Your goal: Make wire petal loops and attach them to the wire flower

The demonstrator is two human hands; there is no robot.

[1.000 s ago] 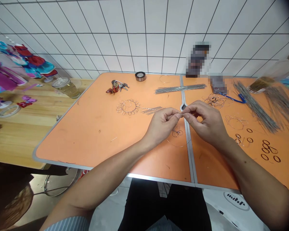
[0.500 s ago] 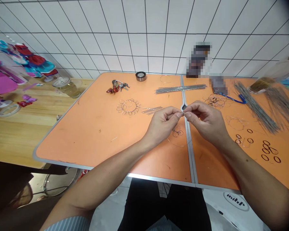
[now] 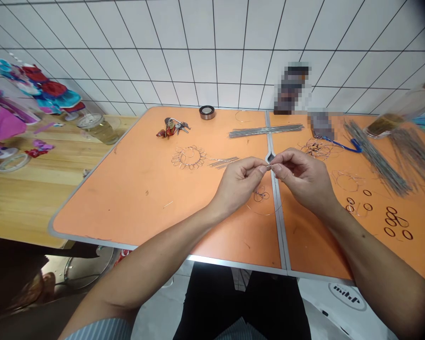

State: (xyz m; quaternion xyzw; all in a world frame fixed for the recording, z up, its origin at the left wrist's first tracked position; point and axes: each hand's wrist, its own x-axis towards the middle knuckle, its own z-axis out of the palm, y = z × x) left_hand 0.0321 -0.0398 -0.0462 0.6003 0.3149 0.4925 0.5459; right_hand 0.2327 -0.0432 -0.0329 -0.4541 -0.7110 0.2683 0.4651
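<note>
My left hand [image 3: 239,182] and my right hand [image 3: 301,177] meet fingertip to fingertip above the seam of the orange table [image 3: 120,198]. Between them is a short piece of thin wire [image 3: 268,166], pinched by thumb and index finger on both sides; its exact shape is too small to make out. Below the fingers lies a small curled wire form [image 3: 261,194] with a thin wire running from it. Left of my hands rests a looped, flower-like wire ring [image 3: 189,157], and beside it some short cut wires [image 3: 224,162].
Behind my hands lies a bundle of straight wires [image 3: 265,131]; more wire bundles [image 3: 378,158] are at the right. Several small dark rings [image 3: 391,221] lie front right. A tape roll [image 3: 207,112] and keys [image 3: 177,125] sit at the back, a jar [image 3: 97,128] on the wooden surface left.
Both hands stay nearly in place, the right fingertips shifting very slightly at the wire. At the lower left, a person's foot has moved a little.
</note>
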